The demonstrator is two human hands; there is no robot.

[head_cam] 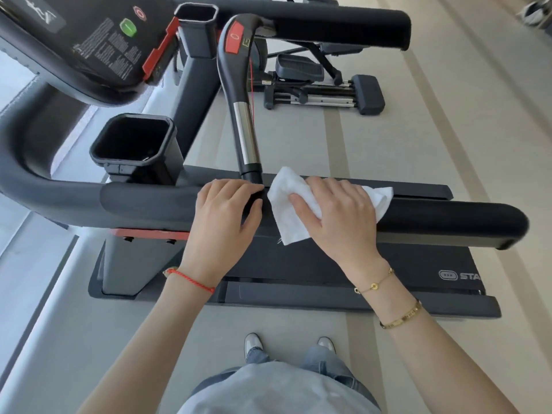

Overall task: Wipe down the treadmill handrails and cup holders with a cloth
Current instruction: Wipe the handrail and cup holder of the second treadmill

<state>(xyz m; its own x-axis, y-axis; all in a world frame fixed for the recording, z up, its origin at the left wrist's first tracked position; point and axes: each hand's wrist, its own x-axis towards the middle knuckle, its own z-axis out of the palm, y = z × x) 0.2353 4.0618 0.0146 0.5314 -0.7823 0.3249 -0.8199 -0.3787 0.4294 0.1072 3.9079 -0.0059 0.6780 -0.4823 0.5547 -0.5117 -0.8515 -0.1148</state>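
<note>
A black padded handrail [448, 218] runs left to right across the middle of the head view. My right hand [337, 213] holds a white cloth [286, 204] against the rail, thumb and fingers curled over it. My left hand [227, 213] grips the same rail just left of the cloth, beside the base of a chrome and black pulse-grip bar [246, 135]. Left of that sits a black cup holder [134, 141], and a second cup holder [197, 16] stands further back. The far handrail [343, 22] lies at the top.
The treadmill console [89, 40] with a green button and red trim fills the upper left. The treadmill deck [328, 264] lies below the rail. Another exercise machine [322, 85] stands on the grey floor beyond. My shoes [254, 343] are beside the deck.
</note>
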